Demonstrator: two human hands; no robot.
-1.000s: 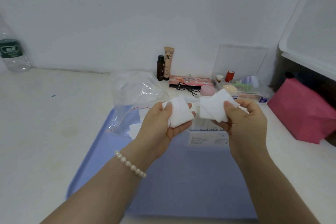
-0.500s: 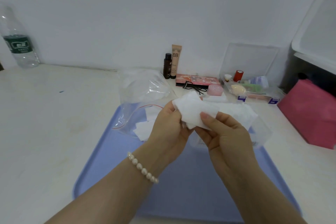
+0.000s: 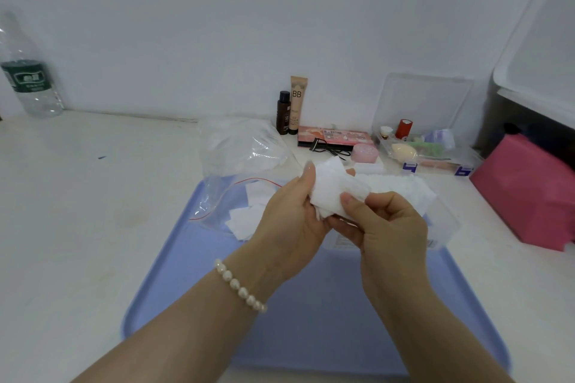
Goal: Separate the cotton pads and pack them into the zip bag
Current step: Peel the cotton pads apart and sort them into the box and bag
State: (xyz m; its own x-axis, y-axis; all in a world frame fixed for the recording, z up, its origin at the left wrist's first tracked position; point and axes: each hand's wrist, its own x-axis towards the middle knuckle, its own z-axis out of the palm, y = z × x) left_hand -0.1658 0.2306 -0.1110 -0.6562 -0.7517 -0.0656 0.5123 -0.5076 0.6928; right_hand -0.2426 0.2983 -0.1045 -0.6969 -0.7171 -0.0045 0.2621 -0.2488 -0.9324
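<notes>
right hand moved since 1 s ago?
Yes. The right hand has closed leftward onto the left hand; both now pinch the same cotton pads, where earlier a gap lay between them above the blue tray.

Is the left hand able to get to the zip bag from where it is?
Probably yes. The zip bag lies on the blue tray just left of the left hand, with nothing between them. But that hand holds cotton pads together with the right hand, so it would bring them along.
</notes>
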